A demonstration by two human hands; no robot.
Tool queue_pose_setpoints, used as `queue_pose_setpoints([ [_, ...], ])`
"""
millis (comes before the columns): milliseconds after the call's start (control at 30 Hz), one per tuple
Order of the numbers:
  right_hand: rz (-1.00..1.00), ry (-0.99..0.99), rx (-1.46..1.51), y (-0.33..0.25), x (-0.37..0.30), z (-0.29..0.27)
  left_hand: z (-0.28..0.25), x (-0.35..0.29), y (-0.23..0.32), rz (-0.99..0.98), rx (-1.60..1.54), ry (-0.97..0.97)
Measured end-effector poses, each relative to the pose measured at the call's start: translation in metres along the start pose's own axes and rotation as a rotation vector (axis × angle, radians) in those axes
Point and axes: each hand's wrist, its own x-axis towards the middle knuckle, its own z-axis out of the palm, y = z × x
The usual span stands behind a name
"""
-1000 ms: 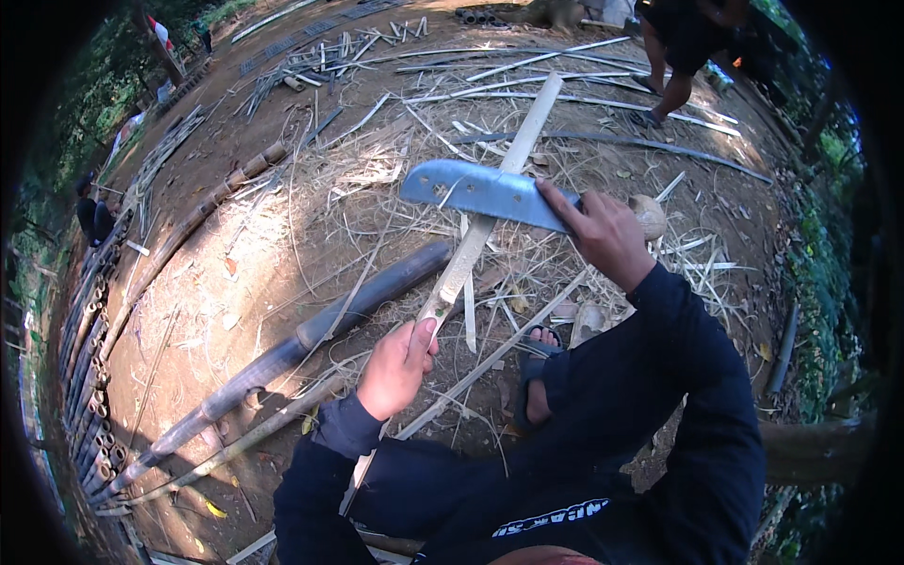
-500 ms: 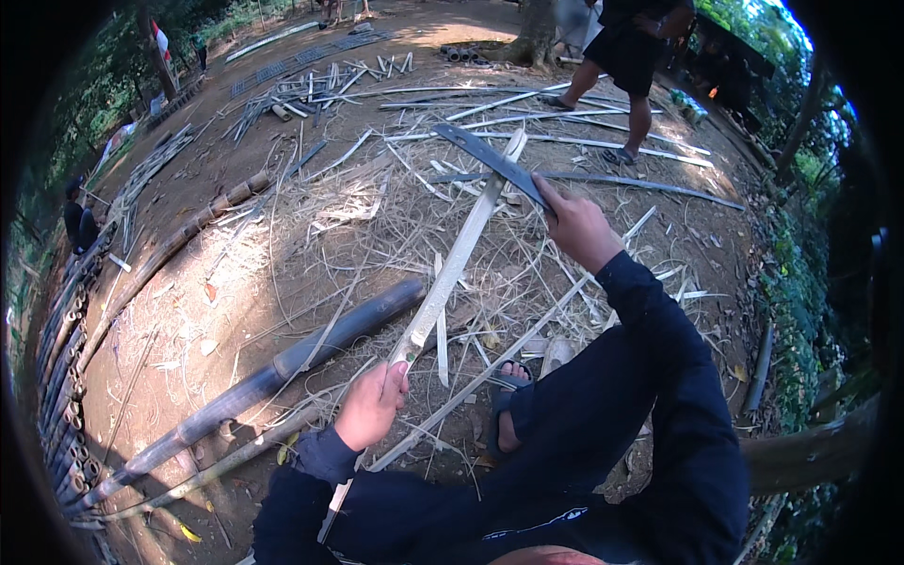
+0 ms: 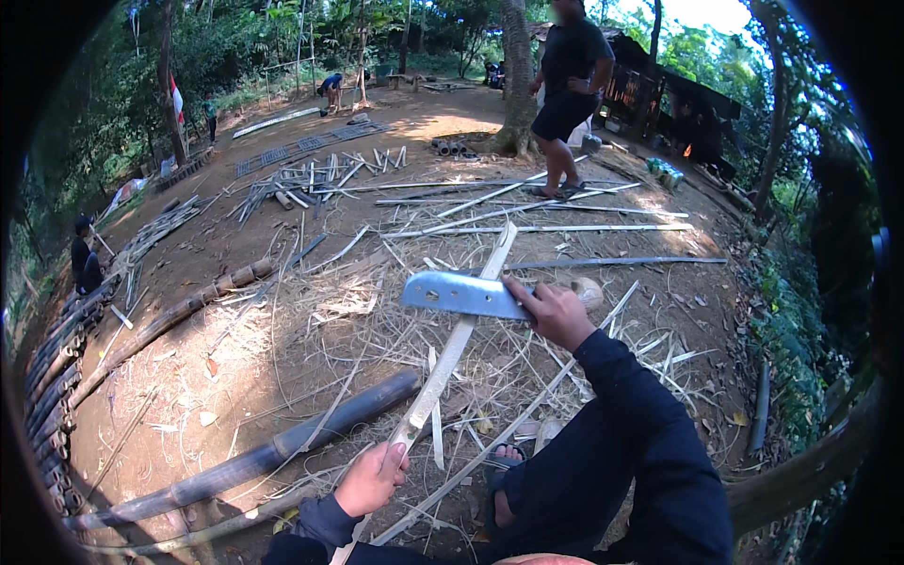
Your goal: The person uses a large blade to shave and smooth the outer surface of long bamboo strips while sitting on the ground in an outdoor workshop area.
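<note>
A pale split bamboo strip (image 3: 443, 367) slants up and away from me. My left hand (image 3: 372, 478) is closed around its lower part, and the strip's tail runs on below the wrist. My right hand (image 3: 556, 313) grips a machete (image 3: 461, 295) by its light wooden handle (image 3: 586, 294), with the index finger along the blade's back. The broad grey blade has several holes and lies across the upper part of the strip, its flat side toward me. Whether the edge bites into the bamboo, I cannot tell.
Bamboo shavings (image 3: 330, 301) litter the ground ahead. A thick dark bamboo pole (image 3: 282, 447) lies at left, with stacked bamboo (image 3: 56, 424) beyond. Long strips (image 3: 565, 229) lie farther off. A person (image 3: 570, 94) stands near a tree trunk (image 3: 518, 75); another sits far left.
The machete has turned so its flat side shows and has moved down the strip toward me. My view has tilted up. The standing person has shifted left, farther away.
</note>
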Motion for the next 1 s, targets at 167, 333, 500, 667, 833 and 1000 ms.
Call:
queue_pose_setpoints([
  [167,0.409,-0.089,0.022,0.023,-0.010,0.020,0.004,0.007,-0.020,0.060,0.058,0.025],
  [333,0.151,-0.094,0.072,-0.034,0.002,-0.023,0.000,-0.008,0.011,-0.111,-0.202,-0.104],
  [500,0.101,-0.149,0.099,-0.049,0.003,-0.016,0.002,-0.005,0.007,-0.147,-0.208,-0.107],
  [667,0.135,-0.157,0.113,-0.052,0.004,-0.023,-0.001,-0.007,0.008,-0.148,-0.241,-0.124],
  [833,0.119,-0.105,0.144,-0.052,-0.002,-0.012,0.001,-0.006,0.008,-0.140,-0.176,-0.097],
  [1000,0.124,-0.129,0.130,-0.051,-0.002,-0.017,0.001,-0.007,0.008,-0.149,-0.215,-0.122],
])
